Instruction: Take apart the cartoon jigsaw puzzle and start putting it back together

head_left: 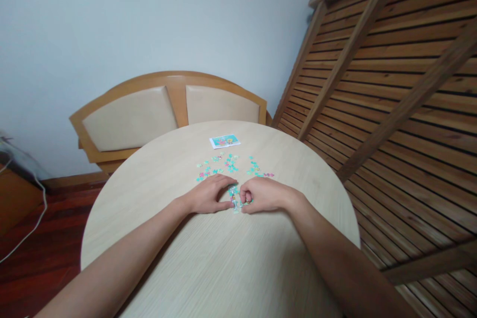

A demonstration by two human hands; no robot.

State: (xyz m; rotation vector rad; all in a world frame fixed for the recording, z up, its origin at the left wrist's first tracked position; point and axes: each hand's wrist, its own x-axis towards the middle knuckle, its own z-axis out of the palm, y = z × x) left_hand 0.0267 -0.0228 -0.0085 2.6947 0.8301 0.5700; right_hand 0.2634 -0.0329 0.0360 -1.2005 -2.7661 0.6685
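Between my hands lies a small joined strip of jigsaw puzzle [234, 194] in turquoise and pale colours, flat on the round table [179, 273]. My left hand [212, 194] rests at its left side, thumb and fingers apart, the fingertips near its edge. On the other side, my right hand [263, 194] is closed with curled fingers at the strip's right edge. Whatever its fingertips pinch is too small and too covered to make out. Loose jigsaw pieces [231, 162], mostly turquoise with some pink and yellow, are scattered just beyond both hands.
A printed picture sheet [225, 141] lies past the loose pieces. Behind the table stands a wooden headboard [179, 79] with cream panels, against a pale wall. A slatted wooden frame [372, 89] leans at the right. A white cable [43, 198] hangs at the left.
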